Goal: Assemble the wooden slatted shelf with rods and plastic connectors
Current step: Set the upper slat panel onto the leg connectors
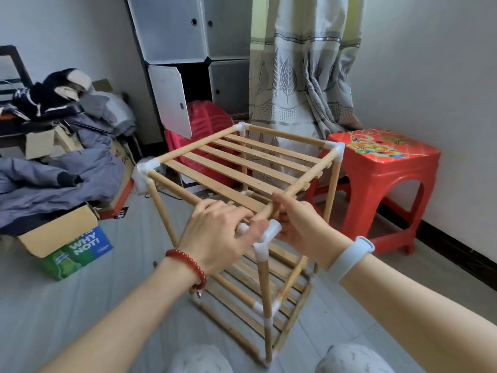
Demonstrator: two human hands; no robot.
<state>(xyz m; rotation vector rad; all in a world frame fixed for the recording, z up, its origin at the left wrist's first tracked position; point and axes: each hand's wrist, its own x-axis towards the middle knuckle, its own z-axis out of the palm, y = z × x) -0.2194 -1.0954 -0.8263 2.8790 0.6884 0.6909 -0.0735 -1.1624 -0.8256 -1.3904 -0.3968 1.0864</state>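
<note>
Both hands are meeting at the near top corner of the wooden shelf frame [242, 168]: the left hand [215, 232] is gripping the white plastic connector [269, 235], while the right hand [298, 224] is pinching a rod [304, 181] end beside it.

Counting what stands and lies in this corner of the room

Two hands work at the frame, the left hand [215, 232] and the right hand [298, 224], one wrist with a red bead bracelet [188, 267], the other with a pale band [352, 257]. The shelf [242, 168] has two slatted tiers in sight; the top tier carries five flat slats. I count four white plastic connectors at its upper corners, the nearest connector [269, 235] between the hands, and two more low on the near upright. One red plastic stool [382, 168], one curtain [304, 63], one open cardboard box [64, 238].
</note>
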